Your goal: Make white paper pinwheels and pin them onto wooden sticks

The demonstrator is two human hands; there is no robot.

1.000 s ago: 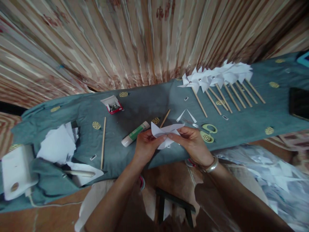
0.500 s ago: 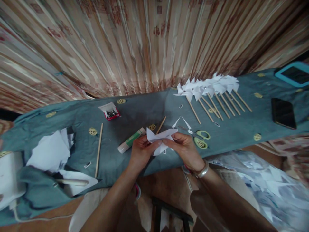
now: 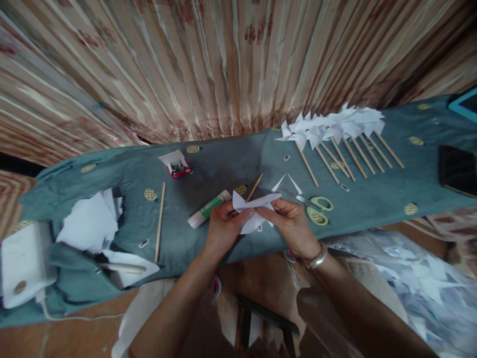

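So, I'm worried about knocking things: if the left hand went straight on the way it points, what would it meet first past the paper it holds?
Probably the wooden stick, beyond the left hand and the paper; the height between stick and paper is hard to judge.

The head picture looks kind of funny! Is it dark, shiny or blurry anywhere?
In the head view, the light is dim, with a darker patch on the cloth; also in the head view, the bracelet glints, the curtain folds fan outward, and the folded paper looks slightly soft.
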